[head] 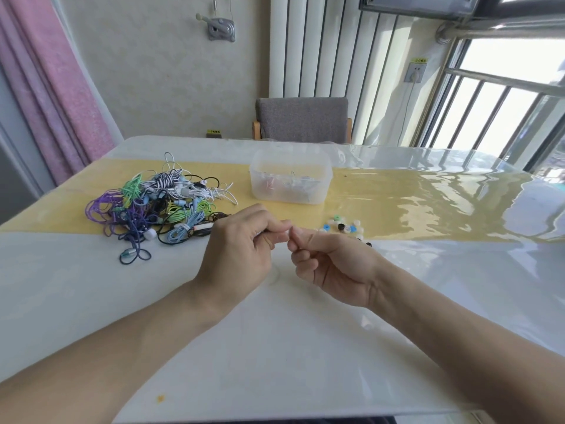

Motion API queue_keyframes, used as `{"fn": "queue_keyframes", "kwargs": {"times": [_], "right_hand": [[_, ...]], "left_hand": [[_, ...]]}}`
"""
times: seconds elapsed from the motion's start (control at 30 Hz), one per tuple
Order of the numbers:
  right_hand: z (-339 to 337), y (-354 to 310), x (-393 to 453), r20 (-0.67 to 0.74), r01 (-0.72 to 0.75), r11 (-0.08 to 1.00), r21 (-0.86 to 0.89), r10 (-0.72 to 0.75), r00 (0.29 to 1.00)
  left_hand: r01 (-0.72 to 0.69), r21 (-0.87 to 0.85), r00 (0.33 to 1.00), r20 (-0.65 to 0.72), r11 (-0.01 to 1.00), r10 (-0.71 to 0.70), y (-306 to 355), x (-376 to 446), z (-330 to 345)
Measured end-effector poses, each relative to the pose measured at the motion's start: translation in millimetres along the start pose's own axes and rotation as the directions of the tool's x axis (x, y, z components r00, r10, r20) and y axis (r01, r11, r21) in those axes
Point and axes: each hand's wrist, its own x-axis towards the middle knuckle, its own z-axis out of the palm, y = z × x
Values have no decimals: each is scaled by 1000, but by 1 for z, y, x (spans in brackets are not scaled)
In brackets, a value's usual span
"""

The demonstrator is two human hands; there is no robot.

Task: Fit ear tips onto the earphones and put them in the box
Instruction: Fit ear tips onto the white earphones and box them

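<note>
Early days, I'd say: the left hand (241, 243) pinches a white earbud (282, 232) while the right hand (324, 258) pinches what's probably an ear tip against it, too small to confirm. The earphone pile (153, 206) at 10 o'clock looks big, the clear box (290, 179) at 12 holds little, and loose ear tips (344, 226) sit at 2.

2 hands: left hand (241, 249), right hand (330, 267), meeting near centre. 1 clear box (290, 182), far centre. 1 tangled pile of earphones (153, 206), far left; separate sets can't be counted, cords in purple, green, blue, black, white. 1 loose scatter of ear tips (345, 226), right of the hands; roughly 10 visible, some hidden behind the right hand. 1 worktop (275, 347). 1 chair (302, 119), far side.
</note>
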Motion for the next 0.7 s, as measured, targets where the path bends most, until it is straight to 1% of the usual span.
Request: {"fn": "queue_keyframes", "kwargs": {"times": [0.03,0.1,0.13,0.2,0.27,0.33,0.37,0.47,0.5,0.57,0.63,0.7], "right_hand": [[-1,0,1,1,35,998,-53,-35,999],[-5,0,2,-19,151,968,-201,-158,987],[-5,0,1,-23,220,932,-288,-236,971],[-6,-1,1,-7,338,812,-477,-388,922],[-5,-4,0,-5,385,696,-606,-487,873],[-9,-7,2,-43,392,642,-659,-553,832],[-11,-7,3,-55,393,628,-672,-571,819],[-13,-5,5,-41,392,590,-706,-587,809],[-13,-4,6,-26,390,563,-728,-592,805],[-11,0,8,23,398,504,-767,-598,801],[-5,4,11,67,388,454,-802,-578,814],[0,7,14,86,350,403,-845,-545,834]], "left_hand": [[25,-13,1000,-4,1000,-25,0,0,0],[134,-62,991,5,989,-134,2,1,0],[212,-95,977,18,973,-211,3,2,1],[384,-213,923,64,899,-379,3,7,1],[511,-368,855,125,776,-504,1,12,2],[577,-475,804,185,665,-566,0,14,2],[605,-532,775,222,592,-592,0,15,2],[657,-702,671,379,275,-637,4,20,-2],[662,-725,645,423,189,-637,5,22,-3],[677,-734,595,503,53,-626,6,25,-6],[686,-723,543,584,-83,-603,4,27,-11],[676,-713,502,630,-187,-592,1,28,-15]]}}
